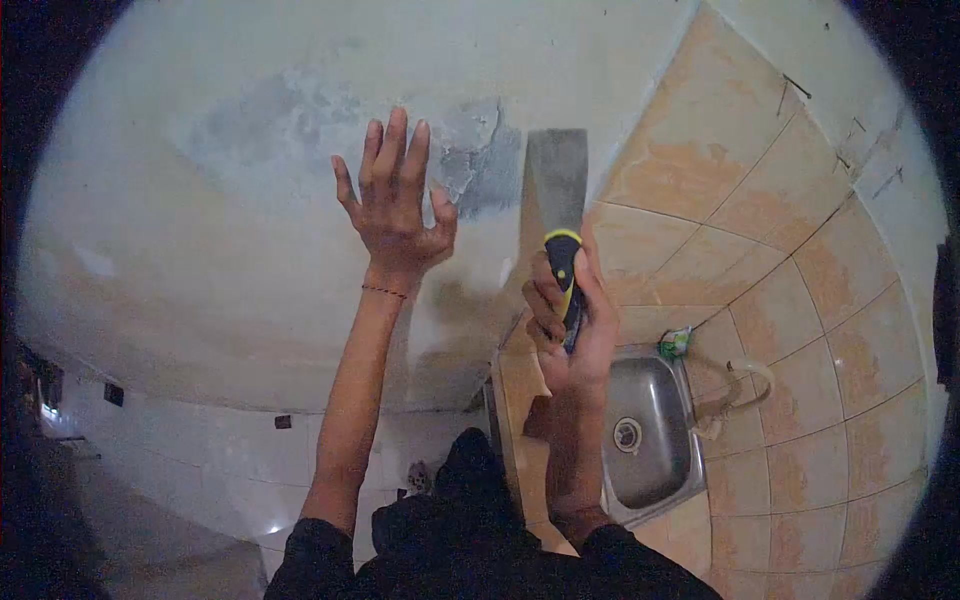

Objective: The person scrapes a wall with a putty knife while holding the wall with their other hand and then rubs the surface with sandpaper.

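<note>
My right hand (pixel 575 315) is wrapped round the black and yellow handle of a putty knife (pixel 557 180), whose wide grey blade points up beside the wall. My left hand (pixel 395 205) has its fingers spread, with the palm towards the pale wall (pixel 250 270); whether it touches the surface I cannot tell. Between the two hands lies a grey patch (pixel 485 160) with cracked, flaking paint, and a fainter grey patch spreads to the left of my left hand.
A metal sink (pixel 648 430) is set in a tiled counter at the lower right. Beside it are a green and white packet (pixel 675 343) and a curved pale hose or tap (pixel 750 380). Orange-beige tiles (pixel 770 200) cover the right wall. White floor tiles (pixel 240 445) show at the lower left.
</note>
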A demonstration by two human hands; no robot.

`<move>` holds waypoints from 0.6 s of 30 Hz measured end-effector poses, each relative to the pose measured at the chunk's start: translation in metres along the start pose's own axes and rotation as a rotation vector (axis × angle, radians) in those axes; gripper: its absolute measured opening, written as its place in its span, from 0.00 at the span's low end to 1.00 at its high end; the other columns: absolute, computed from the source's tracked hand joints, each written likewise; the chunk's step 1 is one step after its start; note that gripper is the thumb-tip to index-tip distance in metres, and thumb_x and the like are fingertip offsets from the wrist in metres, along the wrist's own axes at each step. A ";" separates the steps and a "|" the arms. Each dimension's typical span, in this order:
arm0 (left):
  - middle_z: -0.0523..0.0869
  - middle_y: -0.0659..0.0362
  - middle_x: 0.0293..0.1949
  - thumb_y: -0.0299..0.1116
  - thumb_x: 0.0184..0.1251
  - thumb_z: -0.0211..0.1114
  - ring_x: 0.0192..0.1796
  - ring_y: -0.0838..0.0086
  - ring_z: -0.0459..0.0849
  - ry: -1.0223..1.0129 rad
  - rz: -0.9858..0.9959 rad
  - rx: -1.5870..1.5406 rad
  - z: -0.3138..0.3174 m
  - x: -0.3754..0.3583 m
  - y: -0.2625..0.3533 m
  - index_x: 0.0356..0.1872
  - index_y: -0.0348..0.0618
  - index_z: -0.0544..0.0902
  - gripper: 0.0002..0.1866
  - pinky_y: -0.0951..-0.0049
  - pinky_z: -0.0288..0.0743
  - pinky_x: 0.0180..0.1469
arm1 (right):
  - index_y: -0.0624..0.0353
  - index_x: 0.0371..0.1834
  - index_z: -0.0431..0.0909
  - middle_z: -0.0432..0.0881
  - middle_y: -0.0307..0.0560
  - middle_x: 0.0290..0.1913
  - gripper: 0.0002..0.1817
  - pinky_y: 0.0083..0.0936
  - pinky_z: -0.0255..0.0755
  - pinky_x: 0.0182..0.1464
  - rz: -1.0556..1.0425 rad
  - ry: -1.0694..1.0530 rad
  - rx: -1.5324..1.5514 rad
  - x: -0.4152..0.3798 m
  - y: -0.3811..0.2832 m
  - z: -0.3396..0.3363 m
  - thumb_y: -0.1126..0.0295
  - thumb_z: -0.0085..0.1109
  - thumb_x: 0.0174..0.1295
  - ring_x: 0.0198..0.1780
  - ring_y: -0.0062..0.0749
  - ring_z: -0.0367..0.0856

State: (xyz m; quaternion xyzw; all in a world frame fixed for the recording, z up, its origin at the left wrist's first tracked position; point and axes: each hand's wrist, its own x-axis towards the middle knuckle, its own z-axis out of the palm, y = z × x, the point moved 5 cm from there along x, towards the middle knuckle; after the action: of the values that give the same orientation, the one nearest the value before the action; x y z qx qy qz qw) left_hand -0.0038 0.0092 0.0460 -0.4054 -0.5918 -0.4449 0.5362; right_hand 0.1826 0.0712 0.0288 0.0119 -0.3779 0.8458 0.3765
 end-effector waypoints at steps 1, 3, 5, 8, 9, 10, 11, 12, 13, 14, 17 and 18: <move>0.70 0.59 0.74 0.38 0.58 0.54 0.78 0.65 0.62 -0.003 0.001 0.004 0.000 0.000 0.000 0.72 0.51 0.72 0.34 0.49 0.32 0.81 | 0.46 0.80 0.53 0.69 0.40 0.31 0.29 0.10 0.59 0.14 -0.018 -0.011 -0.030 -0.001 0.001 -0.004 0.60 0.44 0.78 0.20 0.15 0.63; 0.70 0.59 0.74 0.38 0.58 0.54 0.78 0.65 0.62 -0.005 -0.001 0.014 0.000 0.001 0.000 0.72 0.51 0.72 0.34 0.49 0.32 0.81 | 0.49 0.81 0.53 0.74 0.42 0.36 0.32 0.12 0.63 0.17 -0.100 0.104 -0.213 -0.011 -0.001 -0.011 0.59 0.48 0.76 0.23 0.15 0.68; 0.70 0.58 0.74 0.38 0.59 0.54 0.78 0.65 0.63 -0.012 -0.002 0.021 -0.001 0.001 0.000 0.71 0.51 0.72 0.34 0.49 0.32 0.81 | 0.52 0.81 0.53 0.77 0.43 0.40 0.35 0.13 0.66 0.20 -0.145 0.154 -0.401 -0.015 -0.004 -0.016 0.60 0.53 0.74 0.25 0.16 0.72; 0.70 0.58 0.74 0.38 0.59 0.54 0.77 0.64 0.63 -0.006 0.003 0.002 -0.003 0.002 0.002 0.72 0.51 0.72 0.34 0.49 0.32 0.81 | 0.54 0.81 0.52 0.78 0.41 0.43 0.40 0.14 0.69 0.23 -0.187 0.146 -0.660 -0.019 -0.008 -0.023 0.63 0.60 0.68 0.28 0.16 0.74; 0.70 0.58 0.74 0.38 0.59 0.54 0.77 0.64 0.63 -0.013 -0.002 0.004 -0.002 0.001 0.002 0.72 0.50 0.72 0.34 0.49 0.32 0.81 | 0.54 0.81 0.53 0.78 0.40 0.42 0.41 0.15 0.69 0.24 -0.213 0.144 -0.735 -0.018 -0.010 -0.028 0.65 0.62 0.67 0.28 0.16 0.73; 0.70 0.58 0.74 0.38 0.59 0.54 0.77 0.64 0.63 -0.018 -0.006 0.006 -0.002 0.001 0.002 0.72 0.50 0.72 0.34 0.49 0.32 0.81 | 0.55 0.81 0.53 0.77 0.39 0.41 0.42 0.15 0.69 0.24 -0.240 0.141 -0.809 -0.018 -0.014 -0.029 0.68 0.64 0.65 0.28 0.15 0.72; 0.70 0.58 0.74 0.38 0.59 0.54 0.77 0.64 0.64 -0.021 -0.011 0.011 -0.001 0.001 0.001 0.72 0.50 0.72 0.35 0.49 0.32 0.81 | 0.56 0.80 0.54 0.77 0.39 0.40 0.43 0.15 0.69 0.25 -0.205 0.131 -0.697 -0.017 -0.015 -0.031 0.70 0.65 0.63 0.28 0.17 0.73; 0.70 0.58 0.74 0.38 0.59 0.54 0.77 0.64 0.63 -0.017 -0.006 0.013 -0.001 0.001 0.001 0.72 0.50 0.71 0.35 0.49 0.32 0.81 | 0.57 0.80 0.55 0.77 0.39 0.38 0.43 0.15 0.68 0.26 -0.169 0.120 -0.586 -0.016 -0.016 -0.031 0.73 0.66 0.62 0.28 0.18 0.73; 0.70 0.58 0.74 0.39 0.59 0.54 0.78 0.64 0.63 -0.013 -0.001 0.018 -0.001 0.001 0.001 0.72 0.50 0.71 0.35 0.49 0.32 0.81 | 0.58 0.79 0.56 0.77 0.39 0.37 0.43 0.15 0.67 0.26 -0.132 0.107 -0.473 -0.015 -0.016 -0.031 0.76 0.67 0.60 0.28 0.19 0.74; 0.70 0.58 0.74 0.39 0.59 0.54 0.78 0.64 0.63 -0.010 0.005 0.024 -0.001 0.001 0.001 0.72 0.50 0.71 0.35 0.49 0.32 0.81 | 0.59 0.76 0.59 0.76 0.39 0.38 0.40 0.14 0.67 0.25 -0.125 0.086 -0.384 -0.012 -0.011 -0.035 0.76 0.66 0.60 0.27 0.19 0.74; 0.70 0.57 0.74 0.39 0.59 0.53 0.78 0.63 0.63 0.001 0.007 0.026 0.000 0.001 0.002 0.72 0.50 0.71 0.35 0.49 0.31 0.81 | 0.58 0.67 0.65 0.74 0.39 0.39 0.31 0.14 0.65 0.22 -0.072 0.076 -0.176 -0.003 0.003 -0.047 0.77 0.65 0.60 0.26 0.19 0.72; 0.70 0.57 0.74 0.39 0.59 0.53 0.78 0.63 0.63 -0.008 0.006 0.028 0.000 0.001 0.002 0.72 0.50 0.71 0.35 0.49 0.31 0.81 | 0.56 0.64 0.66 0.73 0.39 0.39 0.28 0.14 0.65 0.21 -0.033 0.106 -0.149 -0.001 0.003 -0.045 0.77 0.65 0.60 0.25 0.19 0.71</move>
State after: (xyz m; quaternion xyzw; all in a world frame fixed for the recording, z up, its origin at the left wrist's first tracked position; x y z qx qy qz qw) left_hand -0.0022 0.0098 0.0473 -0.4015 -0.5988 -0.4334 0.5407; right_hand 0.1932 0.0980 -0.0055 -0.0546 -0.4193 0.8083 0.4096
